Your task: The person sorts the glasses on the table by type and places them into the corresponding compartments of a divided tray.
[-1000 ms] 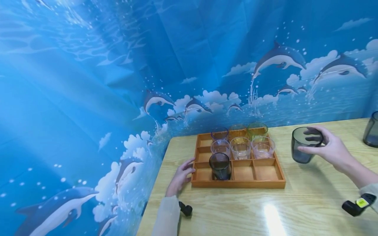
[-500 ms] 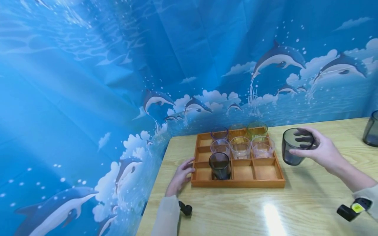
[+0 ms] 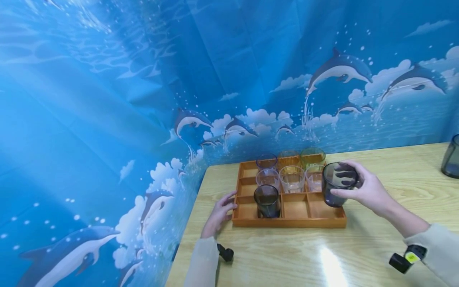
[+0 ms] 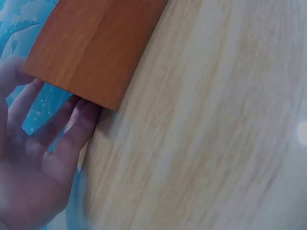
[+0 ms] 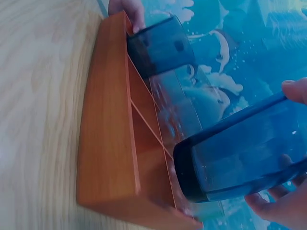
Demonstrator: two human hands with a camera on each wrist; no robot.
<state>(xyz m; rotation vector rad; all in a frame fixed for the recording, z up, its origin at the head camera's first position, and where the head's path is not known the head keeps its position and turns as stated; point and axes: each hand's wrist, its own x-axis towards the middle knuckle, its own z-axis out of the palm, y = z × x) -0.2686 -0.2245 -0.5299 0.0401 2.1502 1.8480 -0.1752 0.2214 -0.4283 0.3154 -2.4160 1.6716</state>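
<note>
My right hand (image 3: 369,191) grips a dark grey see-through glass (image 3: 335,191) by its side, thumb in front and fingers behind. The glass hangs over the front right compartment of a wooden divided tray (image 3: 290,223); in the right wrist view its thick base (image 5: 188,172) is above the tray wall. Another dark glass (image 3: 267,201) stands in the tray's front row, left of centre. At the tray's left end, my left hand (image 3: 216,215) touches the side wall with its fingertips; in the left wrist view the loosely extended fingers (image 4: 72,129) meet the tray's end.
Clear glasses (image 3: 292,181) fill part of the middle row, with blue, amber and green glasses (image 3: 312,157) behind them. A further dark glass (image 3: 451,159) stands at the table's far right. A blue dolphin backdrop (image 3: 229,79) rises behind the wooden table (image 3: 279,255).
My right hand has carried the dark glass leftward, from the table beside the tray to over its front right corner. The left hand and the tray stay in place.
</note>
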